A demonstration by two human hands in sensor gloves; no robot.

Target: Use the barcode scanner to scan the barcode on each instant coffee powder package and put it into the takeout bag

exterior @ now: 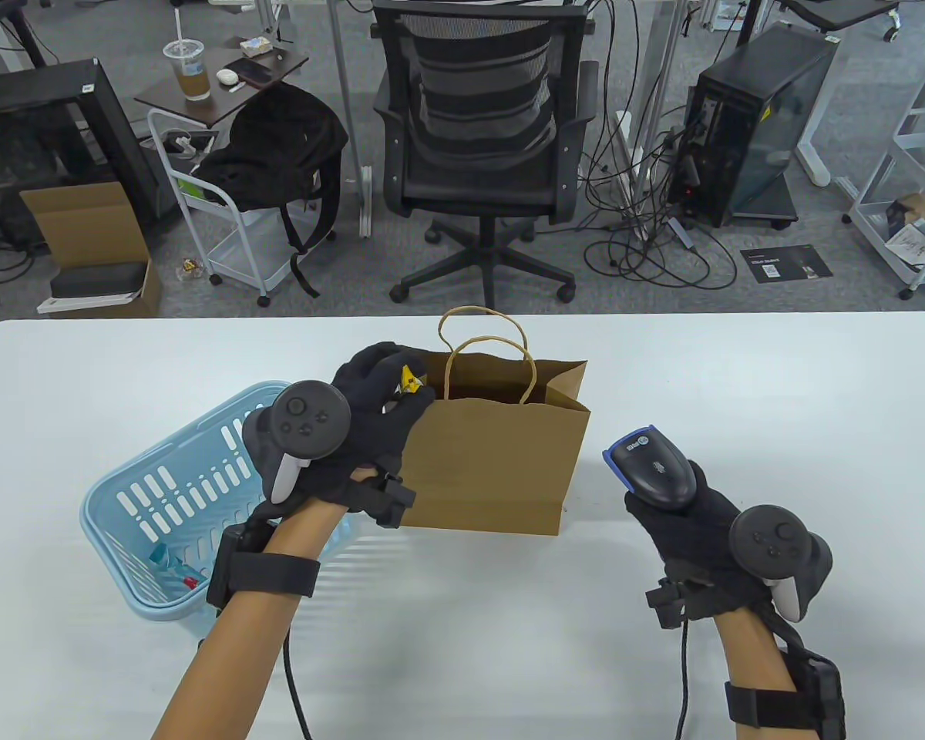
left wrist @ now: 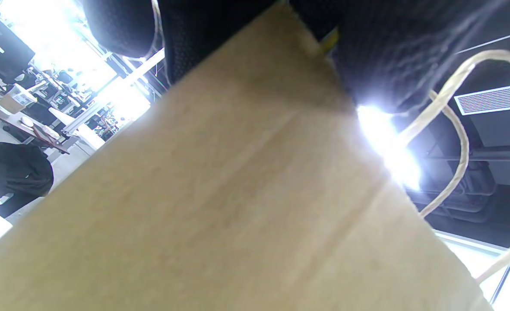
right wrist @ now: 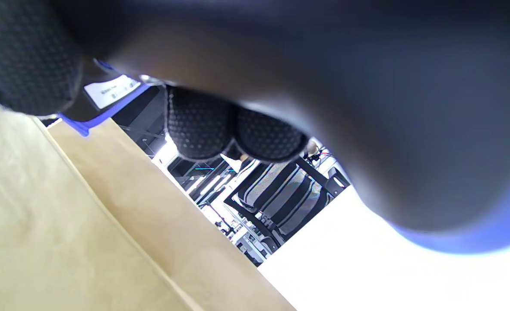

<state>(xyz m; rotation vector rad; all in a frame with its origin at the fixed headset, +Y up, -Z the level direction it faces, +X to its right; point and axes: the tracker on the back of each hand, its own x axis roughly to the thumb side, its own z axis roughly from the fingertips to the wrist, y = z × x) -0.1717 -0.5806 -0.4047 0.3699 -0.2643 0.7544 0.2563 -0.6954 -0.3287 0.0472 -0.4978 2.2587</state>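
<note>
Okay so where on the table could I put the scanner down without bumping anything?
Bare white table runs right of the paper bag, around the right hand gripping the scanner. The near strip between both forearms is also free. It is crowded on the left, where the blue basket, the left hand and the bag meet.

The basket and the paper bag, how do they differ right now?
The basket is light blue slotted plastic and lies tipped on the table's left; the paper bag is plain brown paper with twine handles and stands upright in the middle. The left hand holds a yellow packet at the bag's rim, not the basket's. Both are open-topped.
</note>
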